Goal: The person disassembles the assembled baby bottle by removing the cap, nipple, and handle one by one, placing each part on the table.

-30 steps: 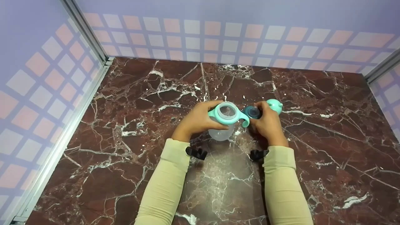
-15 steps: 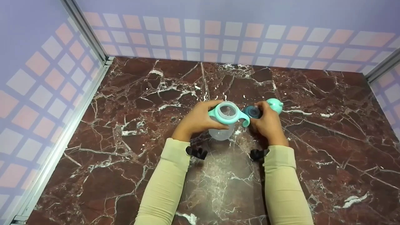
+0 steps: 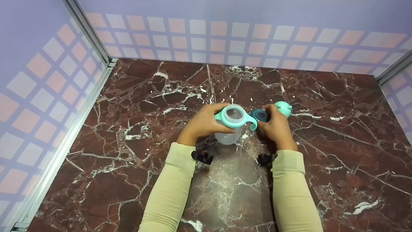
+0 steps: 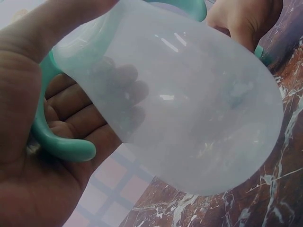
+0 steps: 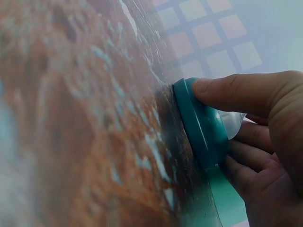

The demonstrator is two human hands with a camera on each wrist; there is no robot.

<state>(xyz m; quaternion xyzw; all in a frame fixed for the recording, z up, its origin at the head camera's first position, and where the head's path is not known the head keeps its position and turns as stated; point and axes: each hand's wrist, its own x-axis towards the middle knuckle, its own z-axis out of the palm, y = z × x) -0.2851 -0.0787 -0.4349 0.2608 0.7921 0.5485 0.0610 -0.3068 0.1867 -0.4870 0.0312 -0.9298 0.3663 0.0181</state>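
Note:
My left hand (image 3: pixel 203 121) holds a translucent baby bottle (image 3: pixel 228 138) by its neck and one side of its mint two-handled ring (image 3: pixel 252 123). The mouth is uncovered, and the left wrist view shows fingers behind the cloudy bottle body (image 4: pixel 189 104). My right hand (image 3: pixel 276 127) pinches a teal bottle collar (image 3: pixel 257 115) with a clear nipple, thumb on its rim. In the right wrist view, the collar (image 5: pixel 201 123) sits on the table, and fingertips are partly hidden behind the nipple (image 5: pixel 232 124). A rounded mint cap (image 3: pixel 284 109) with small ears stands just beyond the right hand.
The red-brown marbled table (image 3: pixel 145 180) carries white streaks and specks. A lilac panel with pink and white squares (image 3: pixel 198 43) borders the back; a similar panel (image 3: pixel 42 83) stands left, and a metal-framed one at right. Black wrist mounts (image 3: pixel 202 157) sit at both cuffs.

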